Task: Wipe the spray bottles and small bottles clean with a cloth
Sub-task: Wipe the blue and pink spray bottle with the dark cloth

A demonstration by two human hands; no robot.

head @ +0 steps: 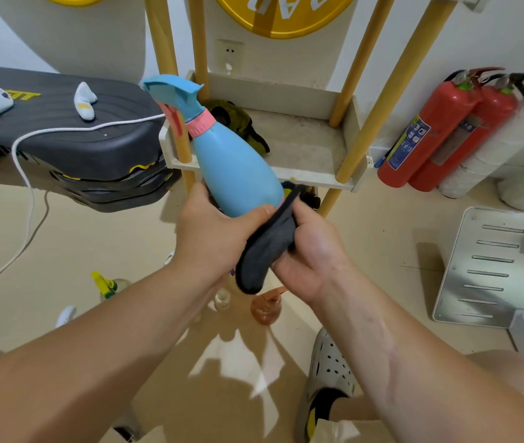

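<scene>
Two hands: left hand [209,231] grips the bottle [238,174] at its wide base, right hand [308,251] clutches a cloth [267,251] against it; likely light, slick plastic, best held there.

A pale shelf rack [299,145] with yellow wooden legs stood against a white wall [494,43], a wall socket [229,55] just behind it. Right of the rack, two red fire extinguishers [427,132] leaned at the wall, and a slotted metal plate [494,266] lay on the beige floor [94,238]. Left of the rack sat a black ribbed case [78,135], a white cable [27,174] draped across it.
</scene>
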